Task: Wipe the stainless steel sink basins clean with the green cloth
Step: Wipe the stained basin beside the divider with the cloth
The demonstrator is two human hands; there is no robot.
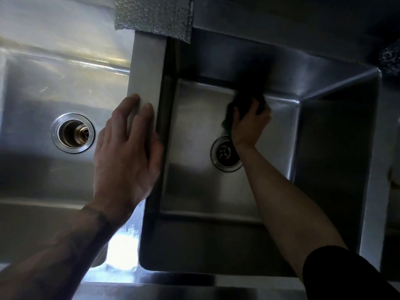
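This is a kitchen washing-up area, more like a commercial or utility kitchen than a homely one. A deep, square-cornered stainless steel left basin point(43, 87) and a matching stainless steel right basin point(194, 191) sit side by side, parted by a flat brushed-steel divider point(147, 72). Each floor holds a round chrome fitting, the left drain point(73, 132) and the right drain point(225, 153). A silver embossed foil sheet point(153, 16) hangs over the back ledge, and the steel front rim point(173, 286) is bare metal too
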